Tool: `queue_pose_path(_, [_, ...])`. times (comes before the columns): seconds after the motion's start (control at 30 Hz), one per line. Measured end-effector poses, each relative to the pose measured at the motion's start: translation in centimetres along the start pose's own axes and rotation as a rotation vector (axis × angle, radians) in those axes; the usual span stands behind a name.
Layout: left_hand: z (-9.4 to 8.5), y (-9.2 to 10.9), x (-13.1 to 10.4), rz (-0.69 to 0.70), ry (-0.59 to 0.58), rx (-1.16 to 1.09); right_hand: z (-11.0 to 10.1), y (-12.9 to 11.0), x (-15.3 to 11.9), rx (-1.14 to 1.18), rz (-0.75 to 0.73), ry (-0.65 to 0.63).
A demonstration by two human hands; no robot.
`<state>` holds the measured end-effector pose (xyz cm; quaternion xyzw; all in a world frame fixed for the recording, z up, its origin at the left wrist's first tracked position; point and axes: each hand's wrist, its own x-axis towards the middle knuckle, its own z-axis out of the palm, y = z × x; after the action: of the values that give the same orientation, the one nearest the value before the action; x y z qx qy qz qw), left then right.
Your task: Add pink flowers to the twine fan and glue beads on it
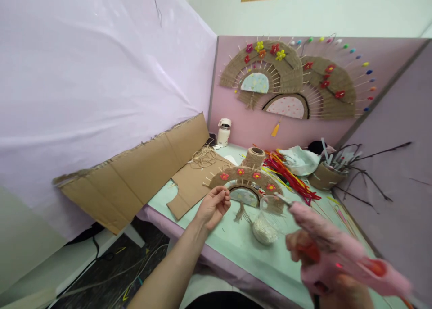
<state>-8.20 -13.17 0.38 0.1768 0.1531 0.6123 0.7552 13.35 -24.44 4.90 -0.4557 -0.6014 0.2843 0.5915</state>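
My left hand (216, 206) is pinched around a tiny whitish piece, just in front of a twine-covered fan (248, 176) with red flowers. That fan lies on the table with a pale half-round centre and a twine tassel. In my right hand (324, 264) is a pink glue gun (337, 241), its nozzle pointing up and left, blurred by motion. Between my hands, a clear container (265, 230) of small white pieces sits near the fan, its clear lid (272, 205) raised beside it.
Cardboard (192, 183) lies at the left under a twine bundle (204, 156). Behind the fan stand a twine spool (255, 156) and a white bottle (223, 132). Red and orange pipe cleaners (290, 174) and a pot (326, 176) with branches are at the right. Finished fans (286, 68) hang behind.
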Motion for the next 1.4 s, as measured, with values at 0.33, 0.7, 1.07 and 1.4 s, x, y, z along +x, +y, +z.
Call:
queue_pose_path(0.33, [-0.4,-0.1,-0.1,-0.011,0.025,-0.026,6.1,3.7,-2.2,-0.014,0.051,-0.169])
queue_pose_path(0.7, [-0.2,-0.2,-0.4,-0.021,0.009,0.022,6.4,5.0,-2.1,-0.092,-0.04,-0.141])
queue_pose_path(1.07, [0.0,-0.2,-0.6,-0.011,0.017,0.08,6.3,5.3,-2.2,-0.082,-0.041,-0.144])
queue_pose_path(1.4, [0.0,-0.2,-0.6,-0.022,0.01,0.078,6.2,5.6,-2.5,-0.09,-0.021,-0.155])
